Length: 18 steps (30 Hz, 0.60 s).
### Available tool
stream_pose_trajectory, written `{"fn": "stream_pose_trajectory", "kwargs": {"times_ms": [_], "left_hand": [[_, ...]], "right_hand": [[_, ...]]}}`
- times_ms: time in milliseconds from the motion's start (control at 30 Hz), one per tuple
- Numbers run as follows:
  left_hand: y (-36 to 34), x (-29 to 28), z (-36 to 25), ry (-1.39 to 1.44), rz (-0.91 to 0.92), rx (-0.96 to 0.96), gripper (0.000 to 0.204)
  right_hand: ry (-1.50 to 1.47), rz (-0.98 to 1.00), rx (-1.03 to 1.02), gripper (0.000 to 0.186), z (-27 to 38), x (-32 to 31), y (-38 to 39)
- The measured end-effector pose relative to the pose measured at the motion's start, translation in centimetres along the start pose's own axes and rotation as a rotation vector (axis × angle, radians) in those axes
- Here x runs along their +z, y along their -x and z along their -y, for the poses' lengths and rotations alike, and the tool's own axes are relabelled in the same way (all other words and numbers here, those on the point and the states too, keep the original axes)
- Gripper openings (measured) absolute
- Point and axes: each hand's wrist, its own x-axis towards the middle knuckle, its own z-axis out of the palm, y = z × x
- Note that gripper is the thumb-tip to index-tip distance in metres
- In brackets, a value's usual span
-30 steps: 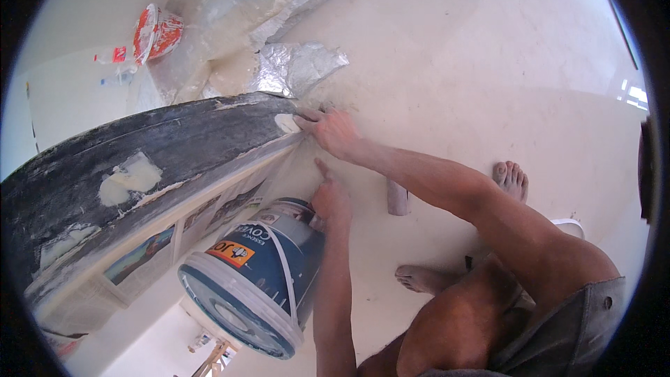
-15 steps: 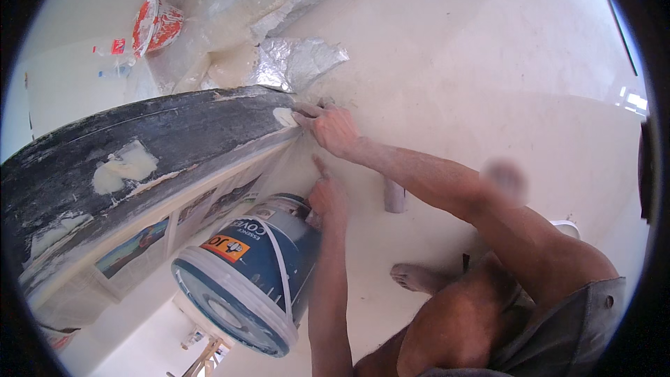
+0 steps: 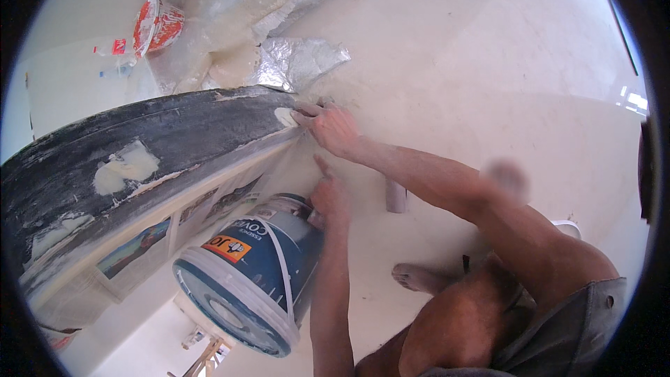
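We look steeply down through the left one of two wide fisheye cameras worn side by side on the person's head, upright and unmirrored. We face the left hand [image 3: 329, 197] and right hand [image 3: 336, 129] from above, nearest to the bent leg [image 3: 447, 314] at the lower edge, the floor [image 3: 377, 265] lying farther off.

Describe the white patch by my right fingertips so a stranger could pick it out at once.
Find the long dark board crossing the picture's left half. Follow it to its right-hand end, where the right hand reaches it. The small white patch sits there, while the larger pale patch lies farther left, away from both hands.
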Motion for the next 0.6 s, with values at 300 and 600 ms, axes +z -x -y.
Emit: {"fn": "stream_pose_trajectory", "kwargs": {"times_ms": [300,600], "left_hand": [[-0.4,0.2,-0.2,-0.003,-0.010,-0.018,0.063],[-0.4,0.7,0.4,0.000,-0.024,0.026,0.035]], "right_hand": [[0.012,0.027,0.013,0.044,-0.3,0.2,-1.1],[-0.071,0.065,0.151,0.050,1.1,-0.3,-0.5]]}}
